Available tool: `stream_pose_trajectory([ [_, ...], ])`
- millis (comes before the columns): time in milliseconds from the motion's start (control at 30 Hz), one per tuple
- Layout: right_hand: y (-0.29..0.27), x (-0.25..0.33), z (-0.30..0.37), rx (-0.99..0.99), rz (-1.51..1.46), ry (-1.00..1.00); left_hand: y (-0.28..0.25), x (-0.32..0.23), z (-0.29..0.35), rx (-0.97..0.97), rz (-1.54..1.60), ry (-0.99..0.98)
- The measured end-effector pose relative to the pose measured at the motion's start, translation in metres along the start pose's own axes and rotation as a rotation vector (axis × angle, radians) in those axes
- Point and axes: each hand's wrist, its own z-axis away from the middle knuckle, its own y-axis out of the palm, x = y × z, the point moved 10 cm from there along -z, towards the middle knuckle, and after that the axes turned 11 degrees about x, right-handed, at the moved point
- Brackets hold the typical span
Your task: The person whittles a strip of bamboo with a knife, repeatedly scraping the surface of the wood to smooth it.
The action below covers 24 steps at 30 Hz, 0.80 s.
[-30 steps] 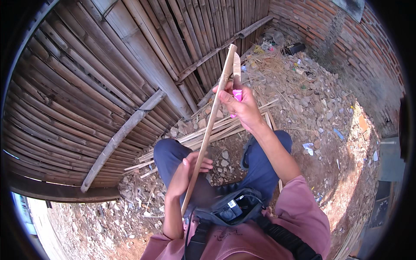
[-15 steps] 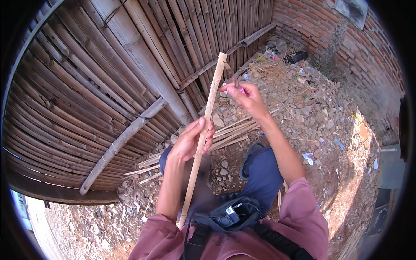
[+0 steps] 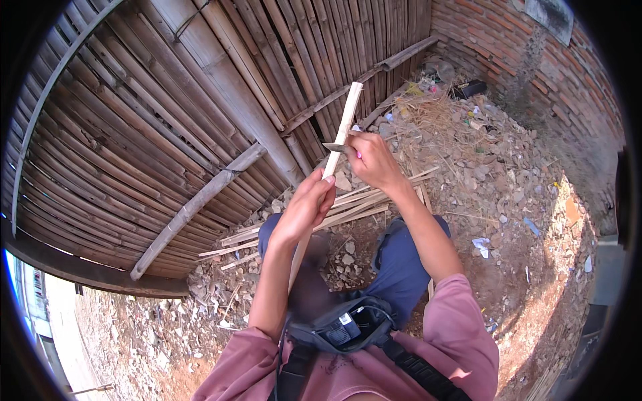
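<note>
A long, pale bamboo strip (image 3: 347,119) slants up and away from my lap, its far end raised in front of the bamboo wall. Around its middle my left hand (image 3: 309,206) is closed, with the thumb lying along the strip. My right hand (image 3: 376,162) grips a knife (image 3: 336,147) just above the left hand. The dark blade crosses the strip and appears to touch it; most of the handle is hidden in my fingers, with a bit of pink showing there.
Several cut bamboo strips (image 3: 361,204) lie on the rubble before my knees. A bamboo wall (image 3: 200,134) rises at the left and ahead, and a brick wall (image 3: 495,40) stands at the far right. An open black pouch (image 3: 344,327) hangs at my waist.
My right hand has brought the knife down along the strip, close to the left hand. The strip has turned, now showing a paler face, and my left hand has shifted slightly up and right.
</note>
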Motion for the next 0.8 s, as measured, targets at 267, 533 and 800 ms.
stream_pose_trajectory([
  [267, 0.008, 0.004, -0.014, -0.064, 0.070, 0.048, -0.019, 0.000, 0.000, -0.086, -0.192, -0.059],
  [533, 0.033, -0.023, -0.017, 0.064, 0.126, 0.182, -0.021, -0.001, -0.013, -0.406, -0.774, 0.084],
  [800, 0.070, -0.062, -0.006, 0.244, 0.242, 0.241, -0.050, 0.047, -0.032, -0.400, -0.870, -0.048],
])
